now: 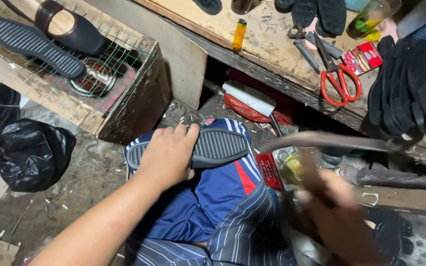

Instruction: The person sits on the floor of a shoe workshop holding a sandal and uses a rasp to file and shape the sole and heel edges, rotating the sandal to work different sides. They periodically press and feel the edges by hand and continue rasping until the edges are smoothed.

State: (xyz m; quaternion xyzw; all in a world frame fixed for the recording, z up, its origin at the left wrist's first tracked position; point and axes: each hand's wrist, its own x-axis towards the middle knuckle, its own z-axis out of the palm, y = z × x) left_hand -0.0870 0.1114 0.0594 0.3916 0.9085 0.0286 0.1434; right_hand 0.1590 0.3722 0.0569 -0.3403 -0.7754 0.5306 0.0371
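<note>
Cramped workshop floor [80, 192], gritty and littered with scraps, is seen from above, with a worn wooden table [272, 54] along the upper right. A grey ribbed shoe sole [213, 146] is laid tread-up across the knee, over blue shorts [213, 197]; it is pinned there by the left hand [169, 153], which is pressed flat over its heel half with the fingers curled over the far edge, so the sole is judged to be steadied for work. The right hand [334, 204] is blurred by motion; it is closed around a thin stick-like tool [331, 142], whose far end cannot be made out. A jar of yellowish glue [292, 167] is set just beside the knee, within reach of that hand.

A wire-mesh rack [99, 74] over a wooden box at upper left carries a second ribbed sole [30, 44] and a dark shoe upper [72, 29]; a round metal dish [94, 81] sits beneath the mesh. On the table, red-handled scissors [338, 81], a yellow lighter [239, 34] and a stack of black soles [403, 83] are kept. A black plastic bag [33, 152], knotted, with contents hidden, lies on the floor at left.
</note>
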